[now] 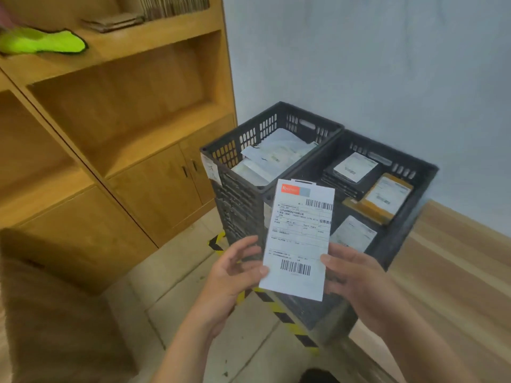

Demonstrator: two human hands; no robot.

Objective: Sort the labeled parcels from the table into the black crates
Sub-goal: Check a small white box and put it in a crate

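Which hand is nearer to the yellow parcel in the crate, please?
Right. The right hand holds the labeled parcel by its right edge, below the yellow parcel; the left hand holds the left edge, farther away.

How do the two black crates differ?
The left crate holds pale, crumpled bags piled over each other; the right crate holds flatter parcels, among them a black parcel and a yellow-brown parcel, with white labels. The left crate bears a paper tag on its near corner; none shows on the right crate. Both are black, slotted, side by side.
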